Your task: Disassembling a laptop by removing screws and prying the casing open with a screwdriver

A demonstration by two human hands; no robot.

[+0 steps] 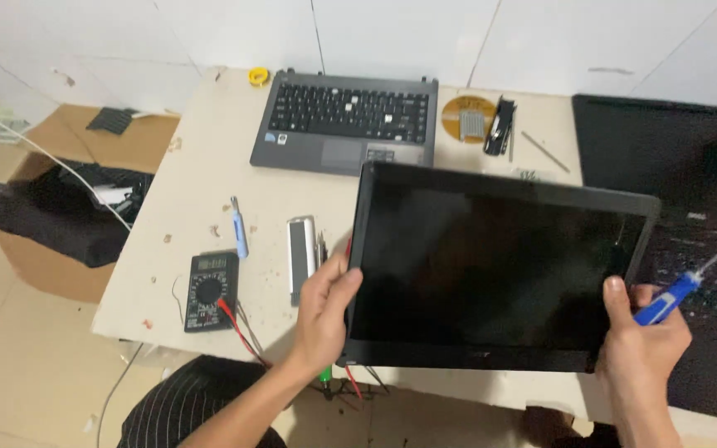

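I hold the screen panel (pixel 491 274) off the bench (pixel 201 182), centre of the frame, tilted toward me. My left hand (pixel 325 311) is clamped on its left edge, thumb on the bezel. My right hand (pixel 641 344) grips the lower right corner and also pinches a blue-handled screwdriver (pixel 674 297), whose shaft points to the upper right.

Judged state of the work: the panel is separated from its base. The laptop base (pixel 343 123) lies at upper centre, keyboard up, with no lid on it. The panel's bezel looks in place and the glass dark; I see no opened seam, so stripping of the panel itself appears not begun. Whether any cable hangs from it I cannot tell.

Other items: a multimeter (pixel 209 290) with red lead at lower left; a small blue tool (pixel 240 228) above it; a silver oblong part (pixel 301 257) just beside my left hand; a gold disc (pixel 467 114) with black parts at upper right; a second dark laptop (pixel 690 249) at the right edge.
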